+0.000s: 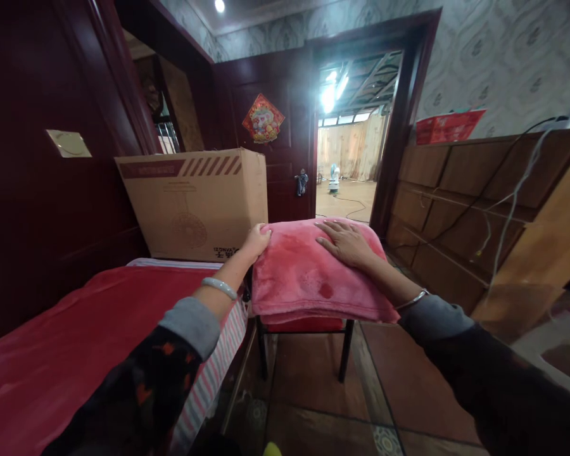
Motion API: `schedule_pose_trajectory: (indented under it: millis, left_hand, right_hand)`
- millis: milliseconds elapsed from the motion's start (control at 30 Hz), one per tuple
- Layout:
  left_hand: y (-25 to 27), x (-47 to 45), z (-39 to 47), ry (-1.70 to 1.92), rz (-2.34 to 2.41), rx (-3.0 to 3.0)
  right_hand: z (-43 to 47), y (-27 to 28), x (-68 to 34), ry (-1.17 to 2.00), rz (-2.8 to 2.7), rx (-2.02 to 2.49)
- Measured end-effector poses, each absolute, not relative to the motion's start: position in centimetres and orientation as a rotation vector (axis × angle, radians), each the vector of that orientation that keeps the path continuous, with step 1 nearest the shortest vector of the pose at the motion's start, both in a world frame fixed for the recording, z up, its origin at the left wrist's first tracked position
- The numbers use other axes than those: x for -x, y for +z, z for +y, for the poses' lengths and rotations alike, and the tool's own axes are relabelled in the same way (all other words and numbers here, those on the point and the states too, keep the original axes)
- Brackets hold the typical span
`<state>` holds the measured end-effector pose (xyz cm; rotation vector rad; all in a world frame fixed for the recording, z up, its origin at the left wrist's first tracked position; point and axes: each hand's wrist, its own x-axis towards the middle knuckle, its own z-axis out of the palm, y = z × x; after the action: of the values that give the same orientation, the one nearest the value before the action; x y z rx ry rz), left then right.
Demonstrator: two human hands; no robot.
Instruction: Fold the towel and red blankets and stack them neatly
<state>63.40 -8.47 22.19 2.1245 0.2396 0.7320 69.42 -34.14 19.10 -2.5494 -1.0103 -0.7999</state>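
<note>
Pink blanket (299,278) lies folded on a chair (306,325), which props it within reach. The left hand (256,242) pinches its far left edge, fingers closed, seemingly steadying it; the right hand (346,244) rests flat on top, fingers slightly spread, gripping nothing.

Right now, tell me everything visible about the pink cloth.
The pink cloth looks thick and plush, with darker red patches and a hemmed near edge. It lies folded on a red seat with black legs. Your left hand curls at its far left corner; your right hand rests spread on top.
</note>
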Motion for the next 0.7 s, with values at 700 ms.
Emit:
schedule_pose_trajectory:
  millis: [700]
  left_hand:
    - [21.6,-62.3,-15.2,0.735,-0.160,-2.886]
  right_hand:
    - [-33.0,20.1,-69.6,-0.835,-1.099,2.505]
